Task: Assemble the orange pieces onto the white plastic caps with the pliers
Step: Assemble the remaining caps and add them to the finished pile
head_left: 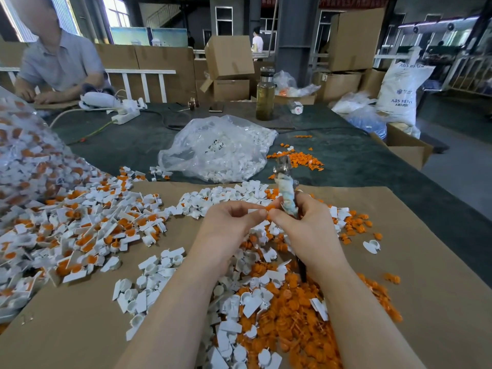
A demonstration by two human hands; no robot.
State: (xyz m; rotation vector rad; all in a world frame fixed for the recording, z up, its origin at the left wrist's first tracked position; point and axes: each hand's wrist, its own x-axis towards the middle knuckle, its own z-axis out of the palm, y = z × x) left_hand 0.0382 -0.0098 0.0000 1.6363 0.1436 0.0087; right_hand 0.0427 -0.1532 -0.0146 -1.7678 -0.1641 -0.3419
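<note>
My left hand (226,225) pinches a white plastic cap (253,210) with an orange piece (270,208) at its tip. My right hand (306,225) grips the cloth-wrapped pliers (286,190), jaws pointing up and away, and its thumb meets the orange piece. Loose orange pieces (292,315) lie heaped under my forearms, mixed with loose white caps (149,288). A pile of assembled caps with orange inserts (80,230) lies to the left.
Brown cardboard (426,262) covers the near table. A clear bag of white caps (218,150) lies behind, with a bag of assembled parts (24,161) at the left. A glass bottle (265,97), power strip (125,115), and a seated person (58,62) are farther back.
</note>
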